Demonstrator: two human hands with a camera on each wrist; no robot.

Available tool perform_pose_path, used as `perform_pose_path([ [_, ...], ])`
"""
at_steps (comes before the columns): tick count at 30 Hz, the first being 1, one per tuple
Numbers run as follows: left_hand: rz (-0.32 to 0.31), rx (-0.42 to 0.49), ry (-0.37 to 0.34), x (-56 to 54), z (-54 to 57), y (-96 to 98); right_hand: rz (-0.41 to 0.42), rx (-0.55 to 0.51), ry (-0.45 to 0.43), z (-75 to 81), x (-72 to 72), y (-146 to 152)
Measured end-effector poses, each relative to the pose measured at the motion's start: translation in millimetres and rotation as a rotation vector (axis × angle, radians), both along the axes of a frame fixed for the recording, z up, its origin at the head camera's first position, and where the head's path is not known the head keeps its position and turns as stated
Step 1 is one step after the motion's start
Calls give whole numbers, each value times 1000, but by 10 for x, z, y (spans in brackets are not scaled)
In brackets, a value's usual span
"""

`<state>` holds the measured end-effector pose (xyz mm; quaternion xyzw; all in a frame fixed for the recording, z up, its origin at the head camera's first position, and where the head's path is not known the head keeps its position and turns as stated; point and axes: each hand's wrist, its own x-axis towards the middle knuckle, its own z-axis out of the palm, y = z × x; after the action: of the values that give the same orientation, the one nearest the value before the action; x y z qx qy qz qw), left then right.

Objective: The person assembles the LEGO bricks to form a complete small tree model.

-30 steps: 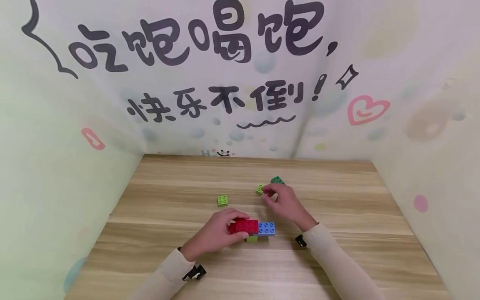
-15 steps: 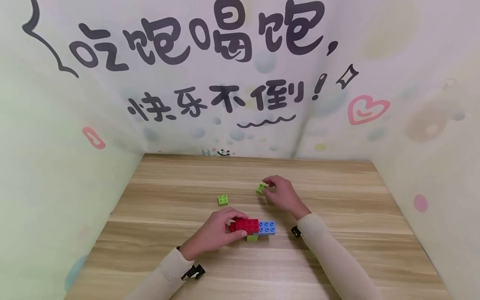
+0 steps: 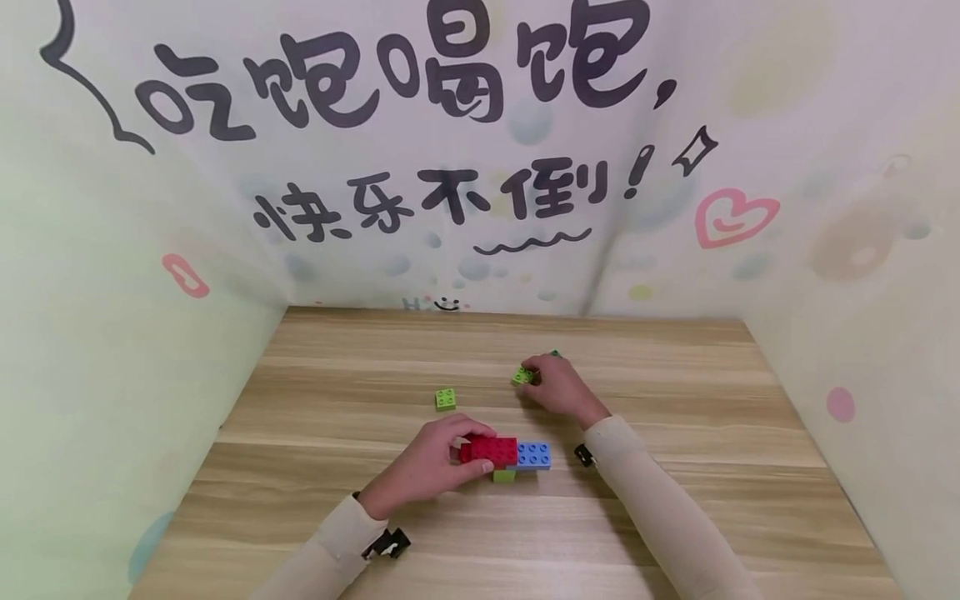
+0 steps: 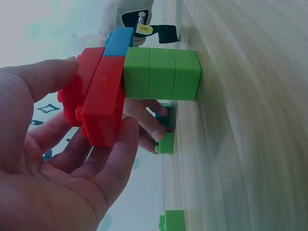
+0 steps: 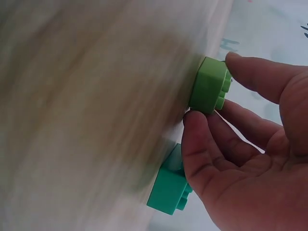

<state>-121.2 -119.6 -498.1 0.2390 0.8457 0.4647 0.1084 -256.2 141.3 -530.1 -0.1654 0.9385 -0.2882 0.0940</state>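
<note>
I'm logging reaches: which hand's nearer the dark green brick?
The right hand, just in front of the dark green brick; the left hand, gripping red bricks, is farther off, leftward.

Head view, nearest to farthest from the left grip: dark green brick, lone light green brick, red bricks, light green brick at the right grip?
1. Red bricks: in the left grip.
2. Lone light green brick: just beyond it.
3. Other light green brick: farther right, at the right grip.
4. Dark green brick: farthest, partly behind the right grip.
</note>
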Motion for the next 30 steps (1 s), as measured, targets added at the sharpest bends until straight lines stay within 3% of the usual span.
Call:
perform_pose_path([
  [12,2,-4,-21,3,4,3,-1,-20,28,50,48,25],
  [18,5,-4,-38,-6,9,0,1,-127,9,70,98,69],
  [25,5,-3,-42,-9,2,2,59,-230,69,110,183,136],
  [30,2,4,-37,-19,-18,1,63,-299,54,150,262,165],
])
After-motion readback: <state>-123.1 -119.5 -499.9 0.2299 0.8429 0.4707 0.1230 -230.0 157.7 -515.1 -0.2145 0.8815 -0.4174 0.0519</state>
